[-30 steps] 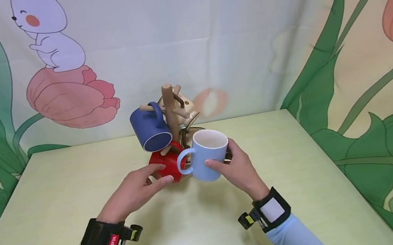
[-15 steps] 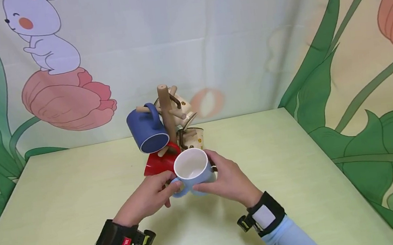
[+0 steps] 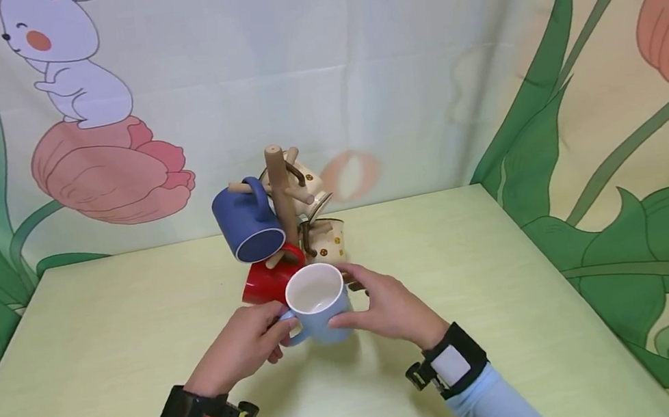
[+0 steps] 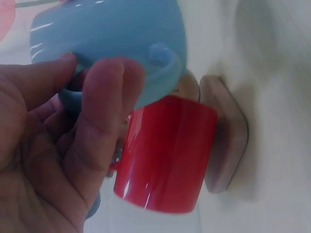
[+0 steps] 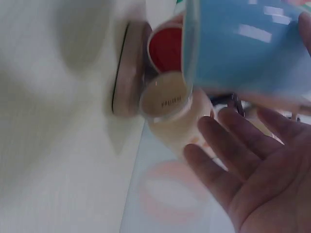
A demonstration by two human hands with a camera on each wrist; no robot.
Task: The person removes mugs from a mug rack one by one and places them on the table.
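A light blue mug (image 3: 325, 323) with a white inside is held upright above the table, in front of a wooden mug tree (image 3: 277, 174). My left hand (image 3: 239, 350) pinches its handle between thumb and fingers. On the mug's right side is my right hand (image 3: 392, 308), its thumb at the wall. In the right wrist view that hand's fingers (image 5: 223, 150) are spread and look apart from the mug. Behind the light blue mug, a red mug (image 3: 265, 282) hangs on a low peg, tilted. A dark blue mug (image 3: 246, 222) hangs above it, mouth tipped down.
Two cream patterned mugs are on the tree's right side, an upper mug (image 3: 309, 182) and a lower mug (image 3: 328, 237). The tree's wooden base (image 4: 228, 145) stands on the pale table (image 3: 108, 344). A printed curtain (image 3: 406, 76) hangs behind the table.
The light blue mug has moved left and down, toward me. My left hand, earlier near the red mug, has taken hold of its handle. The right hand's grip looks looser.
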